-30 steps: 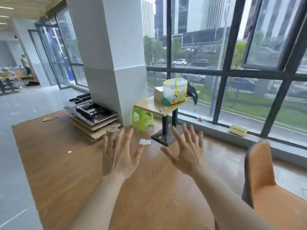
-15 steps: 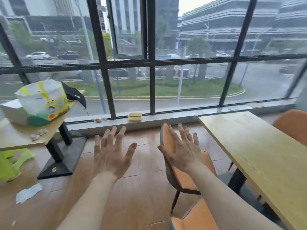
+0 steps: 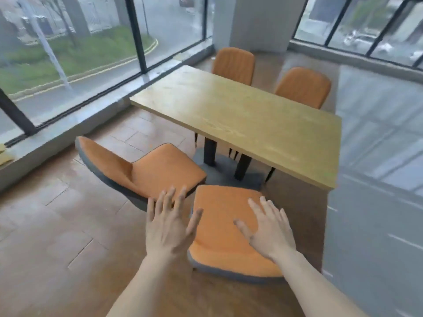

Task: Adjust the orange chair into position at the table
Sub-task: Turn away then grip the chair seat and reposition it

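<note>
A long wooden table (image 3: 247, 120) stands by the window. On its near side two orange chairs are pulled out. One orange chair (image 3: 219, 232) stands right below me, its seat facing the table. A second orange chair (image 3: 148, 170) to its left is turned at an angle, its seat corner almost touching the first. My left hand (image 3: 170, 227) hovers open with fingers spread over the gap between the two chairs. Above the near chair's seat my right hand (image 3: 270, 229) is open too. Neither hand holds anything.
Two more orange chairs (image 3: 233, 64) (image 3: 302, 86) are tucked in on the table's far side. A window wall with a low sill (image 3: 68, 131) runs along the left. A white pillar (image 3: 256, 21) stands behind the table. Grey floor lies to the right.
My view has swung right and down from the small side table and window to the long table and chairs. Both hands stay open and spread, now over the near chair.
</note>
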